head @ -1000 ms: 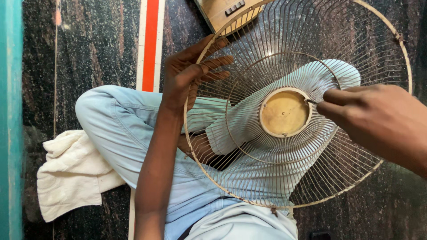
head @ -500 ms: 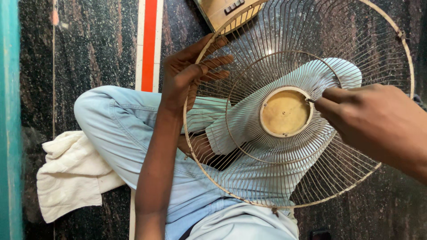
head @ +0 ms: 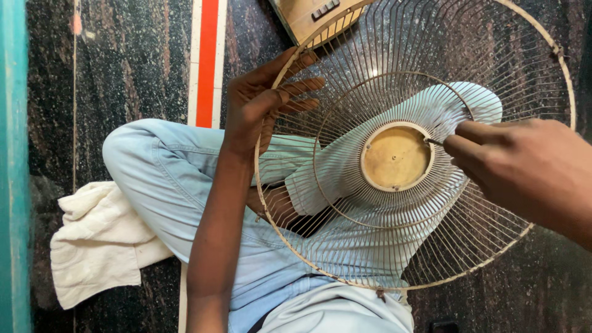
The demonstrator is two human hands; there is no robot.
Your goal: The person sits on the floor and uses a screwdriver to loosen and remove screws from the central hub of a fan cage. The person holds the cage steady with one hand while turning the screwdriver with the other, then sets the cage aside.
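Note:
A round wire fan guard (head: 320, 268) with a dull beige centre disc (head: 394, 157) rests over my lap, tilted toward me. My left hand (head: 265, 105) holds its rim at the upper left, with the fingers spread across the wires. My right hand (head: 518, 166) comes in from the right, pinched on a thin metal tool (head: 435, 142). The tool's tip touches the right edge of the centre disc. My legs in light blue jeans (head: 154, 179) show through and beside the wires.
A crumpled white cloth (head: 98, 246) lies on the dark speckled floor at my left. A beige fan base with buttons (head: 314, 18) sits at the top edge. An orange-red floor stripe (head: 206, 61) runs upward, and a teal edge (head: 12, 166) borders the left.
My right hand has shifted slightly at the disc's right edge. The left hand keeps its hold on the rim and the guard has barely moved.

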